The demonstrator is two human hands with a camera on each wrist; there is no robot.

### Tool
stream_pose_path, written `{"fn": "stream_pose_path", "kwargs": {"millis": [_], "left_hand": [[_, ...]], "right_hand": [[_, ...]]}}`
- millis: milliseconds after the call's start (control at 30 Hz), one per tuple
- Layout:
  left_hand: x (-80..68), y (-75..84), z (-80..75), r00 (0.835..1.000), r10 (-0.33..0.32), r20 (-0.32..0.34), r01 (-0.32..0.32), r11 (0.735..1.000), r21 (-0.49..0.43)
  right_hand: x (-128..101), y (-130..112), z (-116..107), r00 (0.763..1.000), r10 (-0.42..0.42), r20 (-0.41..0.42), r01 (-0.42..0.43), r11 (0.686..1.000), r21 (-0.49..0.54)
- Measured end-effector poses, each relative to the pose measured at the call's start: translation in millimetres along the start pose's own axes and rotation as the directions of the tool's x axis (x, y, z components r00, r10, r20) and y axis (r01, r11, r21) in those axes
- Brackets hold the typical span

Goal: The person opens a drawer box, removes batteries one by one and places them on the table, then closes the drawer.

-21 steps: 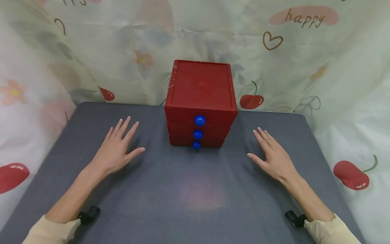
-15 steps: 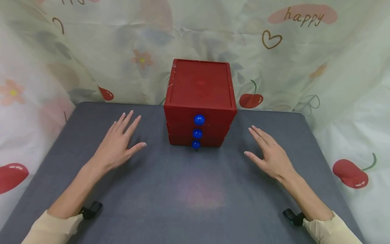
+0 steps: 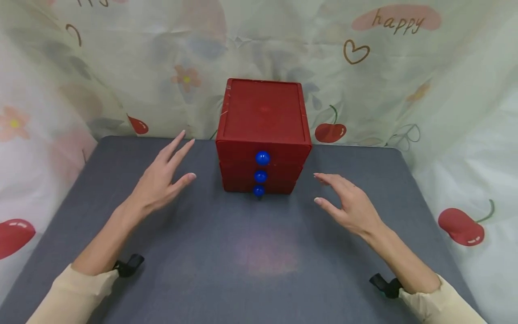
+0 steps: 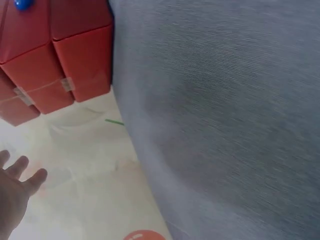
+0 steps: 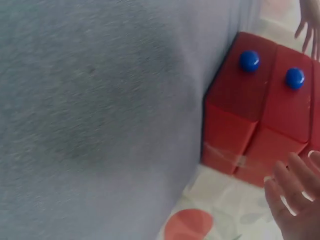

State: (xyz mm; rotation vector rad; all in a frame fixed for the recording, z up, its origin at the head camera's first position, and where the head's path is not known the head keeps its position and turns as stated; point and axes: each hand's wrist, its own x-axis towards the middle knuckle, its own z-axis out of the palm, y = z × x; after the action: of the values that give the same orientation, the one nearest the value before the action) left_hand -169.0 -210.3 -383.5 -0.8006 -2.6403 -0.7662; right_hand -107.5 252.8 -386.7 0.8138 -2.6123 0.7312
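Note:
A red three-drawer box (image 3: 264,112) stands at the back middle of the table. Down its front runs a column of blue knobs, the top one (image 3: 262,158) looking largest; all the drawers are closed. To the left of the box is my left hand (image 3: 155,185), fingers extended and thumb apart, holding nothing. On the other side my right hand (image 3: 353,208) hovers with fingers slightly bent towards the box, also holding nothing. Neither hand touches the box. The right wrist view shows the right hand (image 5: 297,197) near the box's side, where clear tape crosses the drawer seams.
A dark grey cloth covers the table (image 3: 267,256). Behind and beside it hangs a pale curtain (image 3: 267,49) printed with cherries, flowers and writing. Black bands sit at both wrists, by the cream sleeves (image 3: 74,294).
Both hands have moved inwards towards the box, the left one also further forward. The right fingers have bent a little more. The box has stayed in place on the table.

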Motion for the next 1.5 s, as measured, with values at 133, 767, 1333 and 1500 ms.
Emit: {"fn": "stream_pose_path", "kwargs": {"millis": [133, 767, 1333, 1500], "left_hand": [[8.7, 4.5, 0.8, 1.0, -0.018, -0.016, 0.016, 0.995, -0.094], [54.4, 33.0, -7.9, 0.998, 0.027, -0.064, -0.05, 0.918, -0.393], [77.6, 50.1, -5.8, 0.996, -0.026, 0.09, 0.074, 0.806, -0.587], [83.6, 52.3, -6.5, 0.993, -0.033, 0.112, 0.098, 0.754, -0.65]], "right_hand": [[7.7, -10.3, 3.2, 1.0, -0.011, 0.03, 0.008, 0.997, 0.083], [49.1, -41.3, 3.7, 0.99, 0.037, 0.138, -0.076, 0.954, 0.291], [77.2, -56.5, 18.7, 0.952, 0.12, 0.282, -0.268, 0.773, 0.574], [86.4, -58.4, 23.2, 0.949, 0.13, 0.288, -0.294, 0.698, 0.653]]}}
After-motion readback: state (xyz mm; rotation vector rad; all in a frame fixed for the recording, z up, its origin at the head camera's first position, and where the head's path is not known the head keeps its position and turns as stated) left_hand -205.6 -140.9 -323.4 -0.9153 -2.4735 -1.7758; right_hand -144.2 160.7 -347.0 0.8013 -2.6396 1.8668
